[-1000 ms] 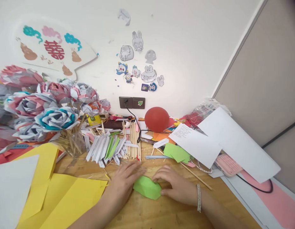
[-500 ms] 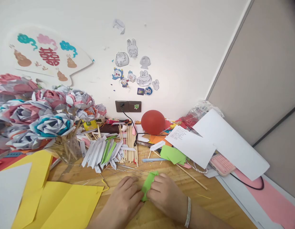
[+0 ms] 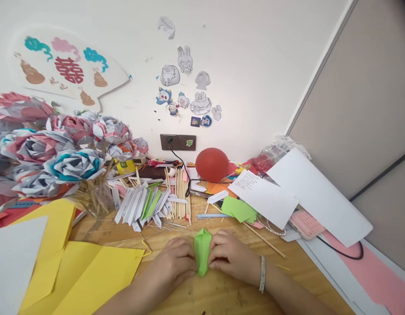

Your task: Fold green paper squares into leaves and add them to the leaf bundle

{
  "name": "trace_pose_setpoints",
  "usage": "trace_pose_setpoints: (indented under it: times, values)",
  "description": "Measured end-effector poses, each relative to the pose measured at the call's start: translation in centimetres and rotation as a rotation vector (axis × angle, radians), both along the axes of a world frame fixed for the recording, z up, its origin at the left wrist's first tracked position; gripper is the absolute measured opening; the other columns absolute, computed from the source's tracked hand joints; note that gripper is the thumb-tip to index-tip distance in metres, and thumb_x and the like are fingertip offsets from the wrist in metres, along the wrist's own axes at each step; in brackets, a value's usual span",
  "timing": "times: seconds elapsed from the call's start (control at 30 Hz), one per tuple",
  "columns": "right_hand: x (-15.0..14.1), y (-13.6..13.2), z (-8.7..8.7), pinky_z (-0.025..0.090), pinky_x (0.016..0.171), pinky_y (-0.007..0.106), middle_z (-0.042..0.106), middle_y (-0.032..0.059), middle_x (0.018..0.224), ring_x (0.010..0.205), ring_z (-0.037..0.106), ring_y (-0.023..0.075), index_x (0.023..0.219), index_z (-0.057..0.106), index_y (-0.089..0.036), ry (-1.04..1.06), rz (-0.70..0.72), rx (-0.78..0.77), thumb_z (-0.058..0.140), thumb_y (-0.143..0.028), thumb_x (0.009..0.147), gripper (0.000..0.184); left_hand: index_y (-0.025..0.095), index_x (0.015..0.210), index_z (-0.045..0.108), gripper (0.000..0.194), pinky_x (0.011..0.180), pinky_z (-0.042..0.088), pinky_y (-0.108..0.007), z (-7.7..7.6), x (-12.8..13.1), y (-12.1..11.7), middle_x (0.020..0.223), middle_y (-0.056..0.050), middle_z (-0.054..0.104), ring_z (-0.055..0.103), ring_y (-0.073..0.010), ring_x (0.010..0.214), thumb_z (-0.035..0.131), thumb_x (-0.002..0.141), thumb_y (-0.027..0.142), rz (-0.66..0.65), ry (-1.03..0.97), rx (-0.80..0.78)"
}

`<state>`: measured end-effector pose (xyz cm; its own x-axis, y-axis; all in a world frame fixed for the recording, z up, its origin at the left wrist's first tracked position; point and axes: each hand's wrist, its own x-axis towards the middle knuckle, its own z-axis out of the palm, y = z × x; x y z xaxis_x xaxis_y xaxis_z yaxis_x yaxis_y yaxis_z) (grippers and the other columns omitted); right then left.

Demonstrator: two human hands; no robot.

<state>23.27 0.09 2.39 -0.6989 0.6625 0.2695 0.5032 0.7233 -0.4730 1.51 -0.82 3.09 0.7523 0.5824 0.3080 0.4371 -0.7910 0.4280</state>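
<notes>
A folded piece of green paper [image 3: 202, 251] stands lengthwise between my two hands at the front of the wooden table [image 3: 242, 295]. Its top end comes to a blunt point, and creases run along it. My left hand [image 3: 178, 260] grips its left edge with curled fingers. On the opposite edge, my right hand [image 3: 227, 253] pinches the paper between thumb and fingers; a bracelet [image 3: 262, 274] circles that wrist. Beyond my left hand lies a row of folded white and green paper strips [image 3: 141, 205].
Wooden sticks [image 3: 182, 197] lie behind the hands, with a red balloon [image 3: 212, 164] farther back. Paper flowers [image 3: 74, 164] and yellow paper [image 3: 91, 267] occupy the left. To the right are green sheets [image 3: 240, 209], a blue pen [image 3: 213, 215], white paper [image 3: 323, 197] and a pink phone-like object [image 3: 306, 224].
The green paper has turned from lying crosswise to lengthwise and become narrower. Both hands have closed in on its long edges, and the right hand has shifted slightly outward since half a second ago.
</notes>
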Motion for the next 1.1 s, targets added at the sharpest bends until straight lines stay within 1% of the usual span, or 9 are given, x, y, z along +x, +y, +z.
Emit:
trace_pose_setpoints:
  times: [0.07, 0.17, 0.3, 0.43, 0.53, 0.7, 0.93, 1.0, 1.1]
  values:
    - [-0.1, 0.1, -0.3, 0.04, 0.076, 0.029, 0.063, -0.0016, 0.079, 0.082, 0.056, 0.0158, 0.072, 0.066, -0.021, 0.046, -0.05, -0.048, 0.073, -0.02, 0.073, 0.007, 0.024, 0.082, 0.064, 0.007, 0.075, 0.043, -0.027, -0.3, 0.1, 0.3, 0.081, 0.001, 0.065, 0.057, -0.0156, 0.081, 0.057, 0.084, 0.023, 0.054, -0.058, -0.107]
    - [-0.3, 0.3, -0.6, 0.039, 0.076, 0.029, 0.063, -0.0027, 0.076, 0.081, 0.056, 0.0159, 0.07, 0.064, -0.021, 0.079, -0.094, -0.1, 0.076, -0.021, 0.068, 0.012, 0.023, 0.074, 0.064, 0.008, 0.075, 0.044, -0.027, -0.6, 0.3, 0.6, 0.079, 0.0, 0.065, 0.059, -0.0156, 0.08, 0.062, 0.081, 0.025, 0.09, -0.106, -0.198]
    - [-0.6, 0.2, -0.3, 0.038, 0.075, 0.029, 0.062, -0.003, 0.075, 0.08, 0.056, 0.0158, 0.068, 0.063, -0.02, 0.056, -0.13, -0.143, 0.074, -0.02, 0.07, 0.011, 0.023, 0.072, 0.065, 0.01, 0.077, 0.044, -0.027, -0.6, 0.6, 0.7, 0.082, 0.0, 0.063, 0.058, -0.0161, 0.084, 0.061, 0.081, 0.021, 0.097, -0.106, -0.192]
    - [-1.2, -0.2, 0.2, 0.037, 0.072, 0.028, 0.058, -0.0041, 0.07, 0.077, 0.053, 0.0155, 0.064, 0.06, -0.019, 0.033, -0.204, -0.136, 0.073, -0.014, 0.069, 0.014, 0.02, 0.069, 0.063, 0.009, 0.076, 0.044, -0.028, -0.8, 1.0, 0.5, 0.083, -0.001, 0.06, 0.056, -0.0173, 0.086, 0.063, 0.075, 0.014, 0.19, -0.105, -0.198]
    - [-1.5, -0.5, 0.0, 0.036, 0.07, 0.028, 0.055, -0.0045, 0.068, 0.074, 0.051, 0.0151, 0.064, 0.058, -0.019, 0.018, -0.249, -0.113, 0.071, -0.013, 0.069, 0.015, 0.02, 0.069, 0.061, 0.01, 0.075, 0.044, -0.028, -0.9, 1.2, 0.3, 0.082, -0.001, 0.058, 0.054, -0.0177, 0.085, 0.063, 0.073, 0.011, 0.25, -0.1, -0.198]
    - [-1.8, -1.0, -0.6, 0.035, 0.071, 0.029, 0.052, -0.0035, 0.07, 0.076, 0.048, 0.0163, 0.068, 0.055, -0.019, -0.003, -0.299, -0.072, 0.069, -0.014, 0.071, 0.015, 0.019, 0.066, 0.059, 0.011, 0.075, 0.043, -0.028, -1.0, 1.6, 0.1, 0.081, 0.0, 0.057, 0.053, -0.0178, 0.085, 0.062, 0.072, 0.01, 0.295, -0.082, -0.196]
    - [-2.4, -1.9, -0.7, 0.034, 0.072, 0.031, 0.053, -0.0016, 0.076, 0.078, 0.047, 0.0175, 0.07, 0.051, -0.019, -0.024, -0.383, -0.028, 0.062, -0.012, 0.075, 0.013, 0.02, 0.069, 0.057, 0.009, 0.073, 0.042, -0.031, -1.1, 2.3, -0.3, 0.084, -0.002, 0.056, 0.052, -0.02, 0.085, 0.062, 0.073, 0.014, 0.367, -0.055, -0.147]
    - [-2.5, -2.0, -0.7, 0.034, 0.073, 0.031, 0.053, -0.0015, 0.077, 0.078, 0.047, 0.0178, 0.073, 0.05, -0.02, 0.0, -0.389, -0.033, 0.062, -0.014, 0.075, 0.013, 0.02, 0.071, 0.057, 0.008, 0.074, 0.042, -0.032, -0.9, 2.3, -0.3, 0.085, -0.002, 0.056, 0.052, -0.0205, 0.085, 0.062, 0.072, 0.013, 0.378, -0.052, -0.155]
    - [-2.5, -2.1, -0.7, 0.034, 0.073, 0.032, 0.052, -0.0014, 0.078, 0.079, 0.047, 0.0191, 0.076, 0.049, -0.02, 0.002, -0.39, -0.052, 0.069, -0.023, 0.071, 0.02, 0.02, 0.074, 0.057, 0.011, 0.074, 0.042, -0.032, -0.7, 2.3, -0.3, 0.087, -0.002, 0.056, 0.052, -0.021, 0.087, 0.061, 0.07, 0.011, 0.389, -0.047, -0.178]
